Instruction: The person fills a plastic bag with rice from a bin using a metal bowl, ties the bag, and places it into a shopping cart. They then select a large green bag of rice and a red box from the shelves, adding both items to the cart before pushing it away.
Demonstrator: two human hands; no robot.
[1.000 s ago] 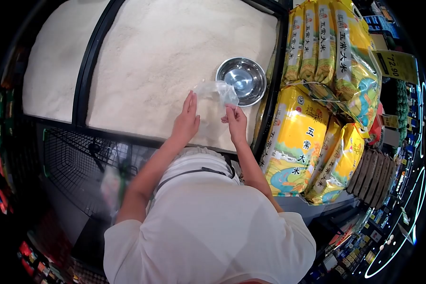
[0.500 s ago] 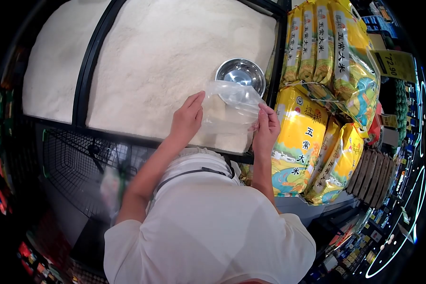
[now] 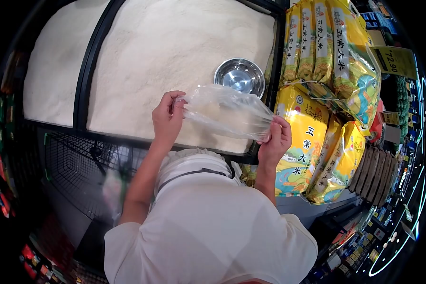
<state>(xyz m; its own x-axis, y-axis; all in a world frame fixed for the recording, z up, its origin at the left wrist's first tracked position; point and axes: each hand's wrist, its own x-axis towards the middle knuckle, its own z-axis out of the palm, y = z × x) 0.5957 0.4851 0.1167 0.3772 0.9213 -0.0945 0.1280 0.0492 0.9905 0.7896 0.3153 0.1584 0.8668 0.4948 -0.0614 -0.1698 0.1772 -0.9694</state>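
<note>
A clear plastic bag (image 3: 227, 113) is stretched sideways between my two hands, above the near edge of the rice bin. My left hand (image 3: 168, 113) pinches one end of it, thumb against fingers. At the other end, my right hand (image 3: 275, 142) grips the gathered plastic. Just beyond the bag, a shiny metal bowl (image 3: 240, 75) rests on the white rice (image 3: 175, 52). The bag's near side overlaps the rice, which shows through it.
Yellow rice sacks (image 3: 300, 142) are stacked right of the bin, with a price sign (image 3: 394, 61) behind. A black divider (image 3: 91, 61) splits the bin from another rice section (image 3: 57, 66). A wire shopping cart (image 3: 71, 165) stands at lower left.
My hands have moved apart, the left one leftward and the right one slightly rightward and down. The bag is now pulled wide, and my left fingers have closed on its end.
</note>
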